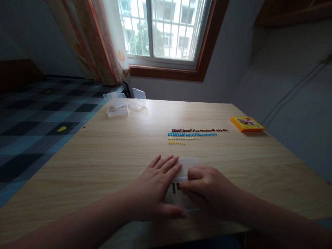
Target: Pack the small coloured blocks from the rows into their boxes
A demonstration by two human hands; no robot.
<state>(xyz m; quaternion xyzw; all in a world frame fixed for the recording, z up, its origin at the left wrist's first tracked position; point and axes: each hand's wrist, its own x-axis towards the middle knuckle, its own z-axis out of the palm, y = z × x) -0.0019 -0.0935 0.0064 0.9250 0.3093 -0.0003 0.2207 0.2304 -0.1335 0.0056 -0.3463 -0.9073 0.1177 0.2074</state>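
Note:
A clear plastic box lies near the table's front edge with its lid folded back flat. My left hand rests across its left side, fingers stretched out and thumb along the front. Over the right side is my right hand, its fingers curled and pinched together inside the box. Two small dark pieces show in the box, one right at the right fingertips. Whatever the pinch holds is hidden. Beyond the box, small bricks lie in rows: dark brown, blue, cream and yellow.
Clear open boxes stand at the table's far left corner. A yellow-orange box lies near the right edge. Behind the table is a window with a curtain. A bed with a checked cover is on the left.

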